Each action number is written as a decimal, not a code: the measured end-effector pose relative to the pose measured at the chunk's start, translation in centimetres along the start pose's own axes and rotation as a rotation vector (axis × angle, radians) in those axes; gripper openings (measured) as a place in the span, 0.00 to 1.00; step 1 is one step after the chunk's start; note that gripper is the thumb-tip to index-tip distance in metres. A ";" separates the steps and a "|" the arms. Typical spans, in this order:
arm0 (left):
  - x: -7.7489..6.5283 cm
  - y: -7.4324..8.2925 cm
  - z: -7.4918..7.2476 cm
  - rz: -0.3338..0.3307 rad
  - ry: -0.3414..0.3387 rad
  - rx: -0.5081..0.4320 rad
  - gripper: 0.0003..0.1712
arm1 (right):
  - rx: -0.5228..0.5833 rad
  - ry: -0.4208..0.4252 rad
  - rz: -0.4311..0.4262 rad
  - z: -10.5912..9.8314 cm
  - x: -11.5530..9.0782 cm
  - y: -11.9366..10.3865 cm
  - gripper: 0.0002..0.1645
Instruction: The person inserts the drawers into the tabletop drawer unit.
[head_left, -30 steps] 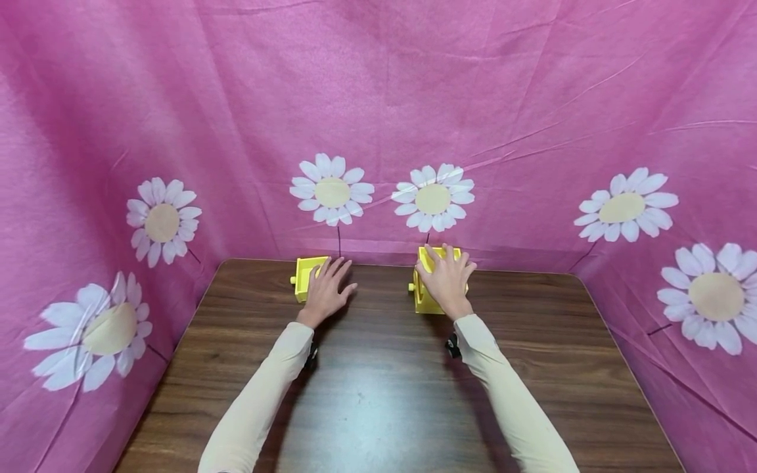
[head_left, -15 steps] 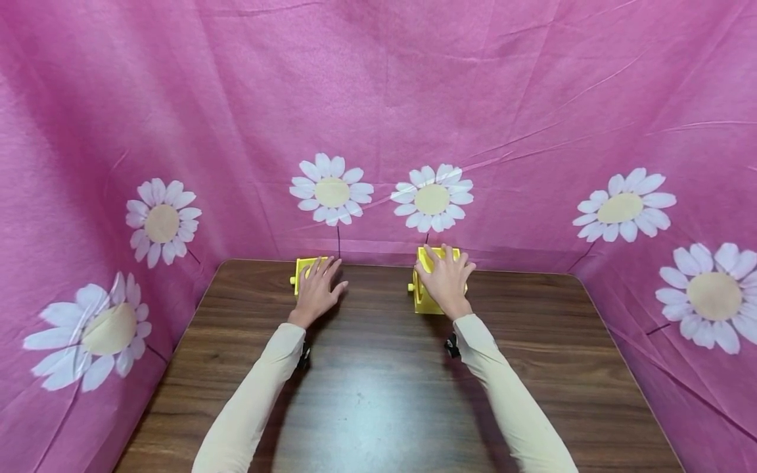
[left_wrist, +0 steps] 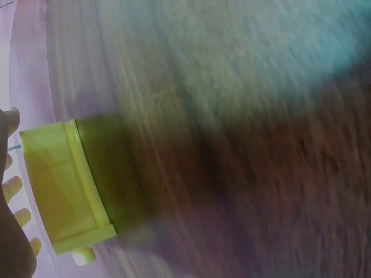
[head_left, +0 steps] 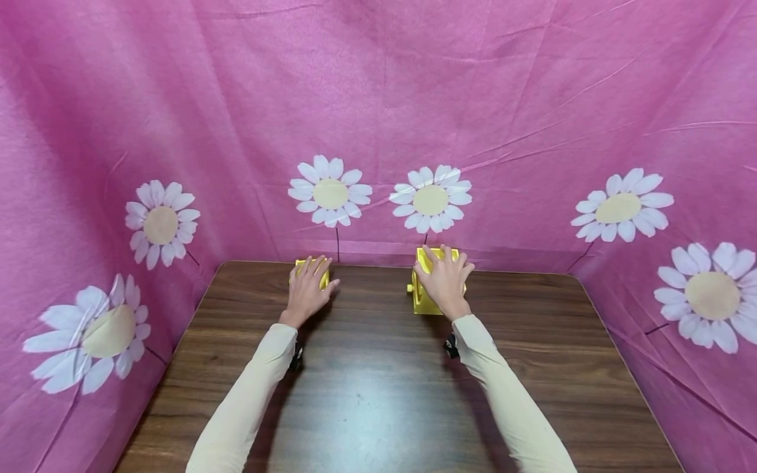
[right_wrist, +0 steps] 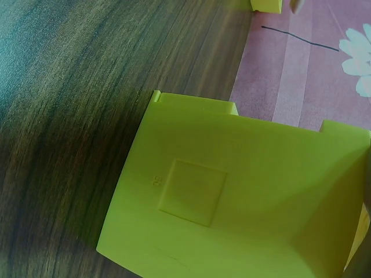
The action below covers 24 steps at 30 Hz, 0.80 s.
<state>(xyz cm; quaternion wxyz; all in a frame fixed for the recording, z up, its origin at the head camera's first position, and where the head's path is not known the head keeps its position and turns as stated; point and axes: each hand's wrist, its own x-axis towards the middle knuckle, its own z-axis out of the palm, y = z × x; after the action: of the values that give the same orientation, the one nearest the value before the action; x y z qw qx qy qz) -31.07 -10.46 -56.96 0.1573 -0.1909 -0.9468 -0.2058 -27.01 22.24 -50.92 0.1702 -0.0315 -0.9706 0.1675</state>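
Observation:
A small yellow drawer [head_left: 323,281] with a knob lies near the table's back edge, left of centre. My left hand [head_left: 304,292] is over it with fingers spread, covering much of it in the head view. From the left wrist, the drawer's side [left_wrist: 61,191] and its round knob [left_wrist: 84,255] show, with fingertips [left_wrist: 13,188] past its far edge. To the right stands a larger yellow box [head_left: 427,305], a knob [head_left: 409,288] poking out on its left. My right hand [head_left: 445,282] rests over its top, fingers spread. In the right wrist view the box's flat panel [right_wrist: 232,179] fills much of the picture.
Both yellow pieces stand on a dark wood-grain table [head_left: 367,387]. A pink cloth [head_left: 378,118] printed with white daisies hangs around the back and sides, close behind the pieces. Dark wrist devices [head_left: 451,346] sit under the cuffs.
My left hand has moved left over the small drawer, which is now more covered. The drawer stays in place. My right hand and the larger box have not visibly moved.

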 end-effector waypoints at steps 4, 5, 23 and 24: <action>0.0 -0.4 -0.2 -0.019 -0.006 -0.001 0.34 | 0.000 0.007 -0.003 0.0 0.0 0.0 0.36; -0.1 -0.5 -0.3 -0.023 -0.009 0.001 0.34 | 0.000 0.008 -0.005 0.1 0.0 0.0 0.36; -1.1 -2.7 -1.9 -0.094 -0.033 -0.007 0.34 | 0.014 -0.010 0.009 0.1 0.1 0.1 0.36; -1.1 -2.8 -2.0 -0.097 -0.031 -0.012 0.34 | 0.016 -0.011 0.010 0.1 0.1 0.1 0.36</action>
<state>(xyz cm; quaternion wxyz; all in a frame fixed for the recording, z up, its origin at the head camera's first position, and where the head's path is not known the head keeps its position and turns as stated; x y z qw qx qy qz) -30.84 -14.06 -56.61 0.1314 -0.1487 -0.9560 -0.2159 -27.09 22.29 -50.98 0.1645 -0.0340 -0.9699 0.1764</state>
